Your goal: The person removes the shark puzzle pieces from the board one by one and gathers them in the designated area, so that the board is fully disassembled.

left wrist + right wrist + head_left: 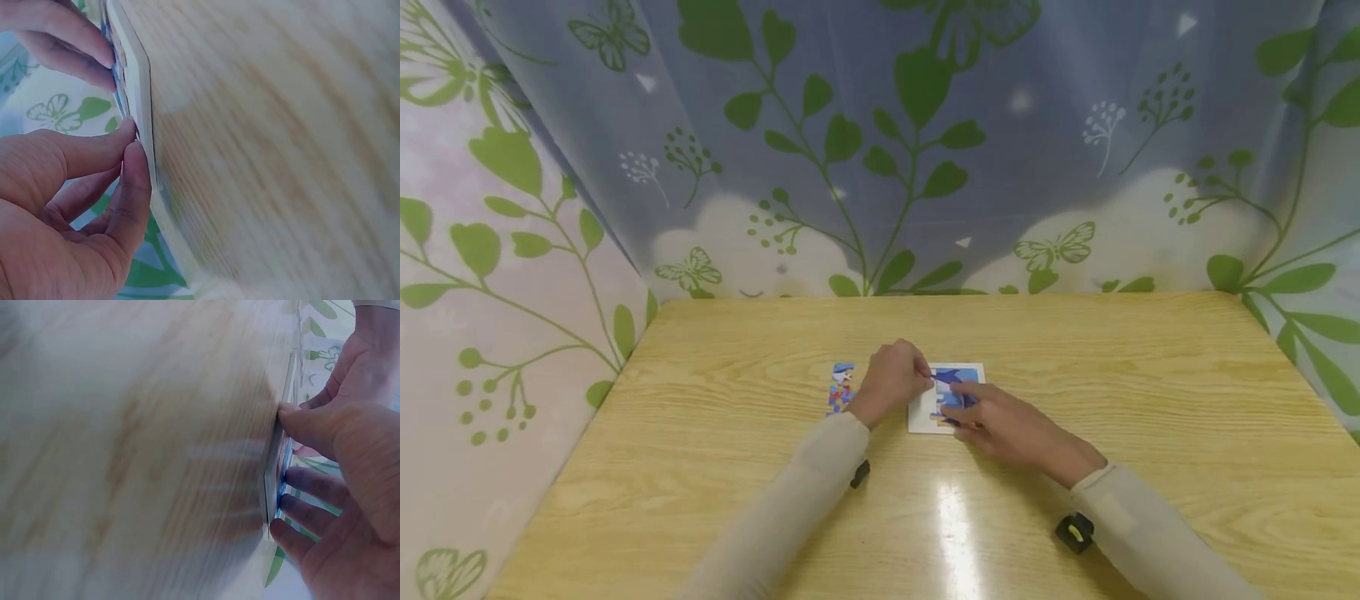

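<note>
A white-bordered puzzle board lies on the table, its right part filled with blue picture pieces and its left part bare white. My left hand is over the board's upper left, thumb and index finger pinching a small puzzle piece, mostly hidden by the fingertips. In the left wrist view those fingertips meet right at the board's edge. My right hand rests on the board's right side with fingers spread. Its thumb and fingertips touch the board's surface and edge in the right wrist view.
Loose puzzle pieces in blue, white and red lie left of the board, partly behind the left wrist. The wooden table meets a leaf-patterned curtain at the back. Dark wrist devices show below the sleeves.
</note>
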{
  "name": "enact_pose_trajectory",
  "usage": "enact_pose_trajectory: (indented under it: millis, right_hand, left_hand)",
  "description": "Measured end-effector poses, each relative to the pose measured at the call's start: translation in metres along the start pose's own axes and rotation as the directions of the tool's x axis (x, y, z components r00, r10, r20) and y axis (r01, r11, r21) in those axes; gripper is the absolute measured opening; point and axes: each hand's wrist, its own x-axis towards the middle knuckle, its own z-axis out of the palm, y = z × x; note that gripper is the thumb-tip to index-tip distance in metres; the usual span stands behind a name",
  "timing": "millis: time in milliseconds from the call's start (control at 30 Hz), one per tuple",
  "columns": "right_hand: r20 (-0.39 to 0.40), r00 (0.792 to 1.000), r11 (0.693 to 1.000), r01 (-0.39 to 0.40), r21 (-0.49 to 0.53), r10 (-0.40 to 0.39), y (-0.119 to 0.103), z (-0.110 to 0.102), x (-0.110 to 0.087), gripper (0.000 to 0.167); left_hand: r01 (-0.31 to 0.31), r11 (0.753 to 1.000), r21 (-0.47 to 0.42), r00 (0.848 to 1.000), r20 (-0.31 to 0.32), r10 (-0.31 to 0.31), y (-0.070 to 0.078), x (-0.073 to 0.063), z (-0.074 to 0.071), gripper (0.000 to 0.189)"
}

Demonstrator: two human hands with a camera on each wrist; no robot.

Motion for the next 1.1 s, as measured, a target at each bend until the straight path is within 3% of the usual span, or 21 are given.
enact_pose_trajectory:
  millis: [433,767,1100]
  right_hand:
    - [0.012,1.000,1.000,-0.028,-0.010,0.028,0.0016,-0.0034,-0.0068,0.034]
    - [0.021,1.000,1.000,-0.018,-0.010,0.018,0.0007,-0.0040,-0.0057,0.034]
    - [0.039,0.998,0.999,-0.050,-0.022,0.051,-0.0004,-0.0034,-0.0063,0.034]
  left_hand:
    - [-0.002,1.000,-0.025,1.000,-0.012,0.002,-0.0007,-0.0003,0.0000,0.004]
    - [0.028,0.999,-0.038,0.999,-0.027,-0.029,-0.0038,0.0006,0.0013,0.008]
    - [0.047,0.990,-0.133,0.998,-0.033,-0.052,-0.0060,-0.0014,0.0001,0.008]
